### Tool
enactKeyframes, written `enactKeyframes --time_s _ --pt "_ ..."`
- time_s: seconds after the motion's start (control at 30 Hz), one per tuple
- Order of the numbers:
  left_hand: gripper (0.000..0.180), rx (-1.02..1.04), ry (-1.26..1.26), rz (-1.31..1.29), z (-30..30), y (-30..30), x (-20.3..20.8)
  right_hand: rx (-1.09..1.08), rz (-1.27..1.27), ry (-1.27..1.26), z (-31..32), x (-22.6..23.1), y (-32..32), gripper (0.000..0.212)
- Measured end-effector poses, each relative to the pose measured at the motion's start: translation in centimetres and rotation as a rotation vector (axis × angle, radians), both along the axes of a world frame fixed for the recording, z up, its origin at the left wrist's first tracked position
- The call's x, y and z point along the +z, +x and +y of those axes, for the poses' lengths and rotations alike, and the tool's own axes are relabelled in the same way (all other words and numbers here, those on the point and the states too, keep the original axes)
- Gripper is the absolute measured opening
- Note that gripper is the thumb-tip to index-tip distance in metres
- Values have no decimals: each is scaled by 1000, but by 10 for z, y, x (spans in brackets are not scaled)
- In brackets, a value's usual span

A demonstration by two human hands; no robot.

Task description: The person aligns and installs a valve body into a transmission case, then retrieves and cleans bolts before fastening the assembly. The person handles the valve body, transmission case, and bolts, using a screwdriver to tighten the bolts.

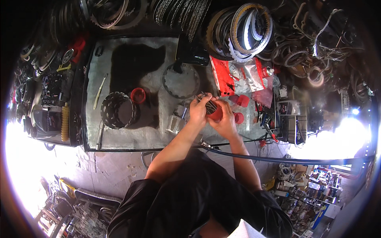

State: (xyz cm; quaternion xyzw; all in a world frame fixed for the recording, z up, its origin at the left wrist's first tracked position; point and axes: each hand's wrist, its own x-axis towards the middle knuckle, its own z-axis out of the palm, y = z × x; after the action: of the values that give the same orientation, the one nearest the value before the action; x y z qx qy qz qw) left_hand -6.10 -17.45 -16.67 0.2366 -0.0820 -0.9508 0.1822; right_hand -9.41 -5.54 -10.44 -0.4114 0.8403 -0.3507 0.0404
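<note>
My right hand (225,121) is wrapped around a small red plastic cup (215,115) above the bench's near edge. A bunch of thin, dark metal pieces (210,106) sticks out of the cup; they are too small to tell whether they are springs or pins. My left hand (198,112) is closed at the cup's mouth, its thumb and fingers against those pieces. Just left of my hands lies a silvery metal block (176,123). Beyond them a flat toothed ring (181,81) rests on the metal bench top (154,137).
A perforated dark drum (119,110), a red ring-shaped cup (138,95) and a pale-handled tool (99,92) lie at left. Red-and-silver bags (238,75) sit at right. Stacked clutch plates (251,31) line the back. A dark hose (285,160) crosses the front edge.
</note>
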Motion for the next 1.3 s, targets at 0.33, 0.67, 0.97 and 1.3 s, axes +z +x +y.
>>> enactKeyframes --time_s 0.33,0.67,0.97,1.3 --pt "11 -135 55 7 -13 3 13 37 -78 51 15 3 -7 71" --pt "12 -72 233 120 -34 1 -5 -33 -453 -263 50 -32 -4 75" --pt "13 -197 297 99 -24 16 -33 -20 -211 346 70 -33 -15 70" --pt "18 -305 302 321 -29 17 -37 -55 -246 195 83 -85 14 77"
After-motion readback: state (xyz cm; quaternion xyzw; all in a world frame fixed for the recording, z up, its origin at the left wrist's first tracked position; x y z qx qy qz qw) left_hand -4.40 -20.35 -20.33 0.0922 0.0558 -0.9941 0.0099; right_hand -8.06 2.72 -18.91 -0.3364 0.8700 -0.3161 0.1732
